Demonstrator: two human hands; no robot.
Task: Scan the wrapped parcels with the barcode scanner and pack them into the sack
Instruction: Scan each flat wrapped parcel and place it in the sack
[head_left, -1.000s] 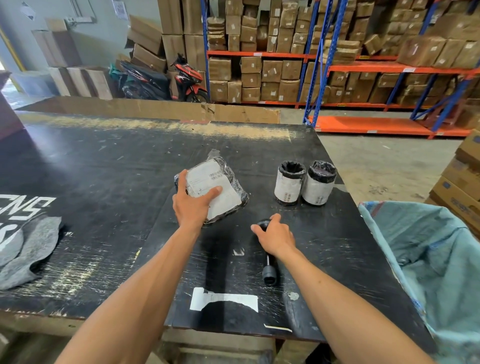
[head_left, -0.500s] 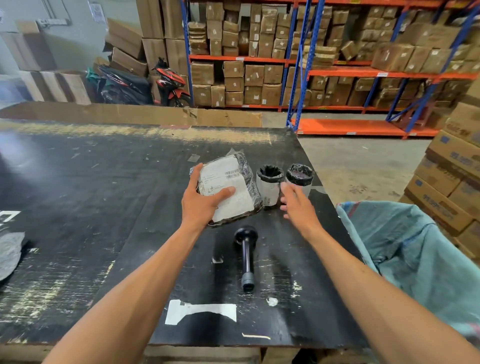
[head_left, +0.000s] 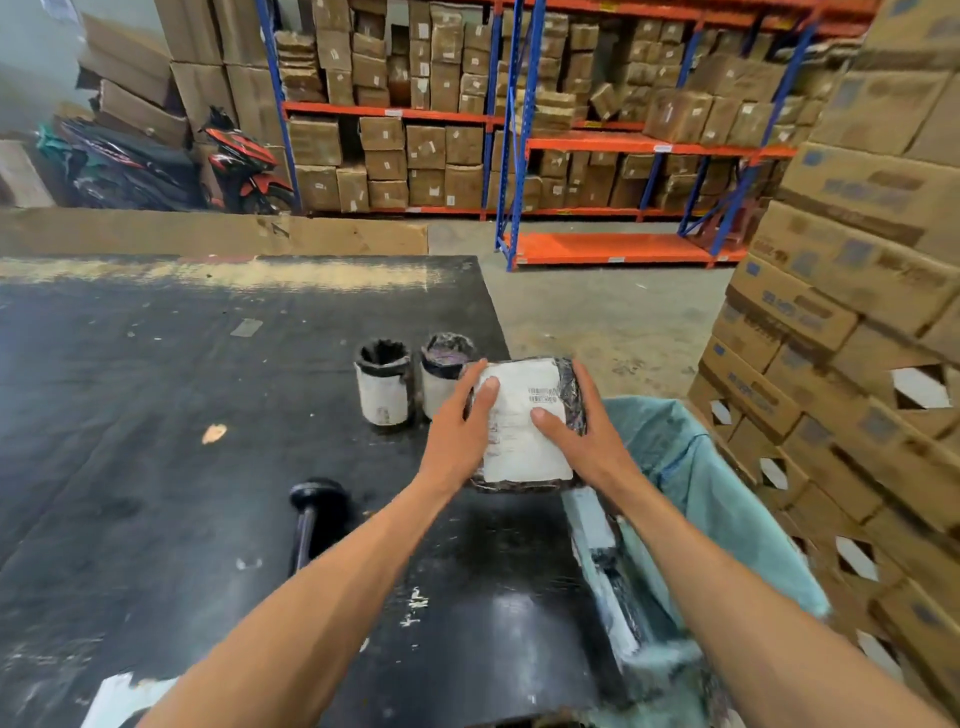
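A flat parcel (head_left: 524, 415) in black wrap with a white barcode label is held between both hands above the table's right edge. My left hand (head_left: 460, 439) grips its left side and my right hand (head_left: 582, 441) grips its right side. Two upright cylindrical wrapped parcels (head_left: 384, 382) (head_left: 441, 374) stand on the black table (head_left: 156, 415) just left of it. The black barcode scanner (head_left: 311, 512) lies on the table near my left forearm. The teal sack (head_left: 691, 488) hangs open beside the table's right edge, below and right of the parcel.
Stacked cardboard cartons (head_left: 857, 312) rise close on the right behind the sack. Blue and orange racking (head_left: 519, 140) full of boxes stands across the concrete floor. A motorbike (head_left: 239, 161) is parked at the far left. A white tape patch (head_left: 119, 696) marks the table's near edge.
My right hand left the scanner on the table and took hold of the flat parcel beside my left. Both hands carried the parcel rightward, past the two cylinders, to the table edge by the sack.
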